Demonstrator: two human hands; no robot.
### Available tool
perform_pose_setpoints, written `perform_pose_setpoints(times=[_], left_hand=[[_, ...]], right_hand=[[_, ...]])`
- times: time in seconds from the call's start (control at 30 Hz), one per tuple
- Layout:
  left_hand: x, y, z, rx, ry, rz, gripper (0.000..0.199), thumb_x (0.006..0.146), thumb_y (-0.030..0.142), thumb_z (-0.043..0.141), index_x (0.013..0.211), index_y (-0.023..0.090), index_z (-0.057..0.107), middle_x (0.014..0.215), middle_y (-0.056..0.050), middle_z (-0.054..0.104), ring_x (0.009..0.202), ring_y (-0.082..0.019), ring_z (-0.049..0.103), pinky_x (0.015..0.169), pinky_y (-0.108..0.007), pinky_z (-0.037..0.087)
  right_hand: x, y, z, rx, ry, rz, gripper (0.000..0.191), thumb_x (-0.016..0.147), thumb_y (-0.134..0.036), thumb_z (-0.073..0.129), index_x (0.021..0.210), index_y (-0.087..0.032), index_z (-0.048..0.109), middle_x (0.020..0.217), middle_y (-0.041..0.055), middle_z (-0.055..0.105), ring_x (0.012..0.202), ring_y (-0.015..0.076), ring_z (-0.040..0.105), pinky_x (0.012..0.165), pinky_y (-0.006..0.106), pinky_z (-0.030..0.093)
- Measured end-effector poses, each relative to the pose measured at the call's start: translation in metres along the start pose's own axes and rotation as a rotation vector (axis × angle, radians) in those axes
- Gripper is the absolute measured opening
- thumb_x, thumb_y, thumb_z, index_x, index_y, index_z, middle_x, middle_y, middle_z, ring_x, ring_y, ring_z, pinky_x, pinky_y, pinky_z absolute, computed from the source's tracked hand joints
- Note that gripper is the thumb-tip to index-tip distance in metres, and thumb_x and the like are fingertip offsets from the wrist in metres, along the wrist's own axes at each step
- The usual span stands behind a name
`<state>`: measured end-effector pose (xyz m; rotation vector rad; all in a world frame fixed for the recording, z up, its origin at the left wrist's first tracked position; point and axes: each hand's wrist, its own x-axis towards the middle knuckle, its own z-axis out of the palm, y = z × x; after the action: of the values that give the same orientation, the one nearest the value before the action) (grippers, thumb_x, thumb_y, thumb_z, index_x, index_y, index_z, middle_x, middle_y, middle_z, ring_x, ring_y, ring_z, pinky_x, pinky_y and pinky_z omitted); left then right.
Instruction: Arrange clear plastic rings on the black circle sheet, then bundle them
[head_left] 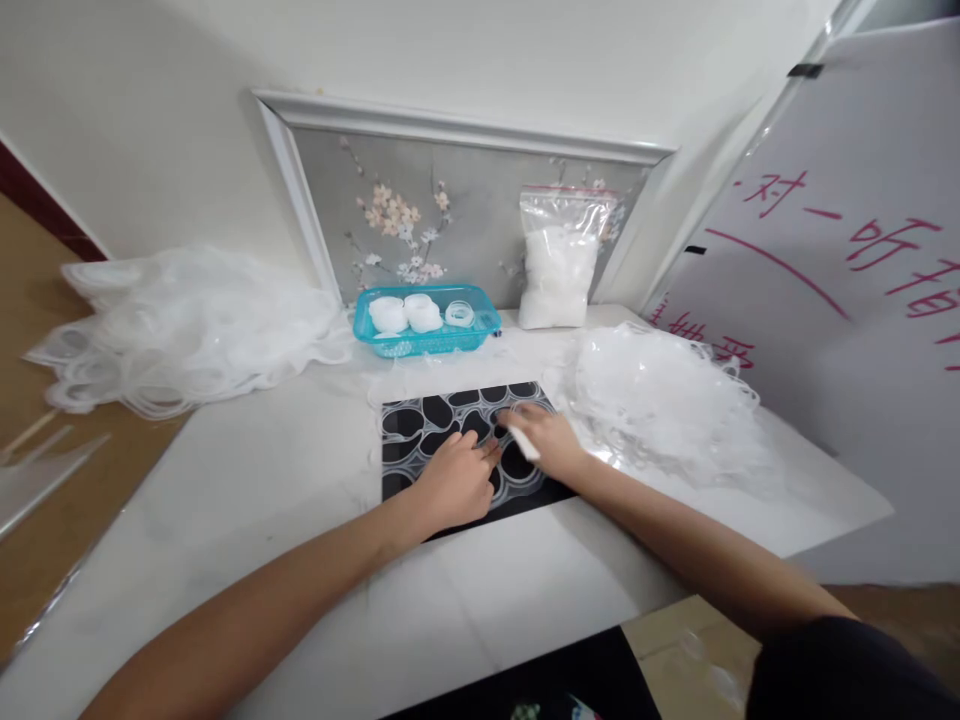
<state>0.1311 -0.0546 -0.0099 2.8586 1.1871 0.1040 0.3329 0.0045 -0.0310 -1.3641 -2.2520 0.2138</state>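
Working: we press both hands onto a black mat patterned with pale outlines, on the white table.
Left hand: palm down, fingers loosely curled, fingertips touching the mat; it pins nothing we can make out.
Right hand: just beside the left, fingers closed on a small white piece; a clear ring may lie under the fingertips, too faint to confirm.
Step, our judgement: seating or pressing a part on the mat, mid-way.
Next move, our judgement: calls for a light, steady touch so thin parts do not slide.
Right of the grip: heap of clear rings, touching the mat's edge; it crowds our right wrist.
Beyond the grip: blue basket with white rolls; filled bag against a picture frame.
Far left: second ring heap, well apart.
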Motion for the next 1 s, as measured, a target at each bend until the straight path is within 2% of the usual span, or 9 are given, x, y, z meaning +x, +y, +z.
perform_pose_setpoints(times=[0.07,0.17,0.23,0.3,0.37,0.47,0.67,0.83,1.0], left_hand=[[-0.001,-0.003,-0.002,-0.031,-0.013,-0.01,0.048,0.081,0.017,0.048,0.127,0.011,0.059,0.134,-0.01,0.059,0.097,-0.025,0.055,0.082,-0.039,0.044],[-0.003,-0.01,-0.005,-0.097,-0.036,-0.02,0.049,0.08,0.015,0.048,0.127,0.017,0.061,0.137,-0.004,0.057,0.091,-0.022,0.055,0.078,-0.036,0.046],[-0.003,-0.012,-0.007,-0.124,-0.012,-0.021,0.048,0.081,0.014,0.047,0.126,0.018,0.061,0.135,-0.003,0.059,0.091,-0.021,0.054,0.081,-0.035,0.046],[0.001,-0.01,-0.009,-0.115,0.047,-0.014,0.046,0.085,0.014,0.044,0.128,0.017,0.059,0.136,-0.004,0.058,0.096,-0.021,0.054,0.087,-0.036,0.045],[0.009,-0.004,-0.009,-0.075,0.082,0.019,0.045,0.088,0.016,0.041,0.131,0.014,0.056,0.138,-0.007,0.055,0.103,-0.023,0.054,0.091,-0.038,0.044],[0.025,0.008,-0.007,0.006,0.066,0.096,0.047,0.09,0.019,0.04,0.134,0.008,0.052,0.142,-0.012,0.051,0.106,-0.026,0.054,0.09,-0.041,0.044],[0.045,0.023,0.006,0.066,0.077,0.102,0.042,0.092,0.021,0.039,0.127,0.007,0.057,0.128,-0.014,0.061,0.105,-0.028,0.053,0.086,-0.042,0.042],[0.043,0.024,0.012,0.061,0.052,0.105,0.043,0.09,0.02,0.041,0.13,0.008,0.055,0.133,-0.013,0.058,0.108,-0.027,0.051,0.087,-0.04,0.039],[0.043,0.022,0.013,0.059,0.049,0.113,0.044,0.09,0.02,0.042,0.13,0.007,0.055,0.136,-0.012,0.056,0.108,-0.028,0.05,0.086,-0.041,0.039]], right_hand=[[0.028,0.021,-0.02,0.026,0.296,0.352,0.027,0.087,-0.022,0.048,0.093,-0.016,0.073,0.098,0.0129,0.074,0.094,0.0241,0.068,0.085,0.034,0.048],[0.051,0.05,-0.042,0.051,0.457,0.499,0.046,0.094,-0.032,0.034,0.089,-0.01,0.073,0.096,0.0187,0.074,0.094,0.0284,0.067,0.086,0.039,0.047],[0.04,0.058,-0.043,0.145,0.435,0.487,0.048,0.091,-0.041,0.04,0.076,-0.01,0.073,0.089,0.0166,0.075,0.089,0.0298,0.069,0.082,0.038,0.049],[0.016,0.055,-0.033,0.273,0.333,0.415,0.045,0.086,-0.048,0.049,0.068,-0.014,0.073,0.084,0.0124,0.076,0.087,0.0296,0.07,0.079,0.036,0.05],[-0.01,0.045,-0.02,0.397,0.226,0.314,0.042,0.086,-0.049,0.051,0.074,-0.017,0.074,0.091,0.0092,0.076,0.091,0.0281,0.07,0.083,0.036,0.051],[-0.03,0.031,-0.009,0.527,0.181,0.243,0.036,0.087,-0.047,0.052,0.085,-0.02,0.074,0.098,0.0066,0.076,0.095,0.0259,0.069,0.09,0.037,0.051],[-0.024,0.027,-0.012,0.555,0.195,0.204,0.033,0.089,-0.045,0.052,0.086,-0.021,0.074,0.099,0.0058,0.075,0.095,0.0258,0.069,0.089,0.039,0.052],[-0.03,0.03,-0.005,0.492,0.117,0.233,0.028,0.088,-0.042,0.055,0.086,-0.022,0.074,0.096,0.0057,0.076,0.096,0.026,0.07,0.089,0.039,0.052],[-0.03,0.032,-0.004,0.461,0.126,0.219,0.027,0.089,-0.041,0.054,0.086,-0.023,0.074,0.098,0.0054,0.076,0.098,0.0264,0.07,0.089,0.039,0.052]])
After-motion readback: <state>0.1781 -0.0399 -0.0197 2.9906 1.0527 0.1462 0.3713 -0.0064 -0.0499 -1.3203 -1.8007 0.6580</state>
